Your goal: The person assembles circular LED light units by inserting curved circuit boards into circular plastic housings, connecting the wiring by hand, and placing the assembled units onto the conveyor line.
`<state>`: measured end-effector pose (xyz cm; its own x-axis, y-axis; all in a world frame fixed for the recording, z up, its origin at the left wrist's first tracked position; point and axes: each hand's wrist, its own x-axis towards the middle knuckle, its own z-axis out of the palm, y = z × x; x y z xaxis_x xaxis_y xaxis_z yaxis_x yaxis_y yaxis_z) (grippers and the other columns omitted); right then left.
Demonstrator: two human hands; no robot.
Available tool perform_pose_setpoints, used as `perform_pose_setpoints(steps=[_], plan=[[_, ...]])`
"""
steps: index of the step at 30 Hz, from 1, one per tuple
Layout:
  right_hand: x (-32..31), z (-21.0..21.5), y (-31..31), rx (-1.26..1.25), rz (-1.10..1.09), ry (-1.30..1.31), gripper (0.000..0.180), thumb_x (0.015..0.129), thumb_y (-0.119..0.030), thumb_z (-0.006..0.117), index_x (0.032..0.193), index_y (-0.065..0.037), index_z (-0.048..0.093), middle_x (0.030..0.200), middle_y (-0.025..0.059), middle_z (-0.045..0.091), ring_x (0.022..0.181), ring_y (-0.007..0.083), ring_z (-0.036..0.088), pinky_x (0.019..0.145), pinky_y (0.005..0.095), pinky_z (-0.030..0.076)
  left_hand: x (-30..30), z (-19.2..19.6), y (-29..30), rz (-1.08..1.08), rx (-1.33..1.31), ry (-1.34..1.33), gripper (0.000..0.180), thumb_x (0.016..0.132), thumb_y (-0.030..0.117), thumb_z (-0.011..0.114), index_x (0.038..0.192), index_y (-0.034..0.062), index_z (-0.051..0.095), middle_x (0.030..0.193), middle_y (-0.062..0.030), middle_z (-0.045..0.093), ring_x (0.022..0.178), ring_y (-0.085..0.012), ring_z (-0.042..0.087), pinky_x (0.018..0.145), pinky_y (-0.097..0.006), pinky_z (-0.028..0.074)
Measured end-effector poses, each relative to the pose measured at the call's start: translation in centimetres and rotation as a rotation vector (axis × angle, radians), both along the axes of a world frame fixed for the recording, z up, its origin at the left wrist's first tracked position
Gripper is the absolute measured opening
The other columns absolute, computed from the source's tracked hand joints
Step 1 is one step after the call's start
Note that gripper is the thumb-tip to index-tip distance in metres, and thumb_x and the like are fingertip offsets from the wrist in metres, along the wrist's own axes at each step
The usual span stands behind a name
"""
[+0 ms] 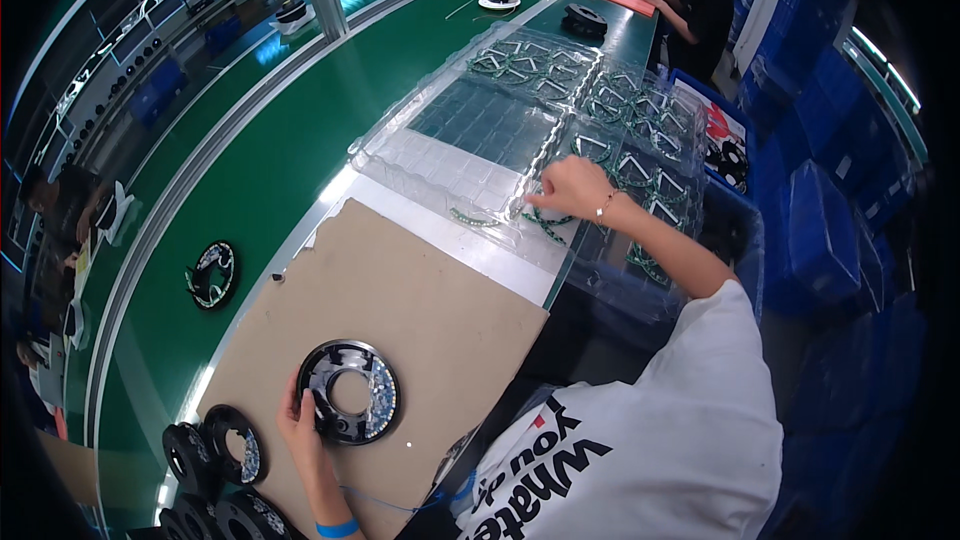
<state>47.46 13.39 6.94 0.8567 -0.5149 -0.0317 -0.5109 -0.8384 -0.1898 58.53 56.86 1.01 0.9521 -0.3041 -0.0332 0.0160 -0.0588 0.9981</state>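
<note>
A round black ring-shaped housing (388,380) rests on the brown cardboard sheet (430,290); a curved band of small pale parts lines its right side. My left hand (297,418) grips the housing's left rim, thumb on top. Over the near edge of a clear plastic tray (440,170), my right hand (572,187) is closed, fingers curled downward. A curved green circuit-board strip (547,227) shows just below it; whether the fingers hold it is hidden. Another green strip (472,219) lies left of that hand. A blue band with a thin cable circles my left wrist.
Several black ring housings (235,445) crowd the lower left, and one more ring (211,275) lies on the green surface. A second clear tray (650,120) carries several green strips. Blue bins (815,230) stand at right. A co-worker (690,15) sits at the far end.
</note>
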Motion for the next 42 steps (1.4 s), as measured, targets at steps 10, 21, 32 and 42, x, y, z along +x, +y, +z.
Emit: perform_pose_setpoints(steps=[10,21,32,42], plan=[[-2.4,0.1,-0.9,-0.056,0.021,-0.133,0.018,0.062,-0.021,0.064,0.065,-0.003,0.064,0.060,0.0152,0.061,0.060,0.0297,0.062,0.062,0.0346,0.050,-1.4,-0.2,0.4,0.010,-0.089,-0.067,0.036,0.083,-0.003,0.043,0.119,-0.0041,0.048,0.125,-0.0164,0.050,0.121,-0.0232,0.044,0.104,-0.034,0.029],[-1.1,7.6,10.1,0.712,0.416,-0.309,0.008,0.079,-0.002,0.056,0.083,0.004,0.057,0.067,0.0038,0.059,0.056,0.0065,0.059,0.052,0.0186,0.047,-3.1,2.9,0.8,0.098,-0.062,-0.299,0.033,0.087,-0.002,0.048,0.119,-0.0030,0.048,0.119,-0.0133,0.053,0.097,-0.0168,0.058,0.084,-0.026,0.044],[6.0,5.1,20.8,1.298,0.998,0.058,0.008,0.083,-0.003,0.057,0.086,0.005,0.058,0.079,0.0051,0.060,0.065,0.0086,0.061,0.058,0.0189,0.050,-3.7,3.7,1.6,-0.532,-0.220,-0.020,0.061,0.080,-0.003,0.056,0.136,0.0040,0.034,0.126,-0.0158,0.050,0.077,-0.0111,0.058,0.072,-0.025,0.047],[9.9,1.2,21.1,1.358,0.895,0.073,0.014,0.087,-0.011,0.054,0.093,0.000,0.060,0.082,0.0026,0.061,0.070,0.0059,0.056,0.059,0.0189,0.045,-3.1,2.7,2.3,-0.167,-0.065,0.139,0.020,0.089,0.016,0.056,0.103,0.0020,0.059,0.086,-0.0067,0.066,0.069,-0.0056,0.056,0.062,-0.019,0.045]])
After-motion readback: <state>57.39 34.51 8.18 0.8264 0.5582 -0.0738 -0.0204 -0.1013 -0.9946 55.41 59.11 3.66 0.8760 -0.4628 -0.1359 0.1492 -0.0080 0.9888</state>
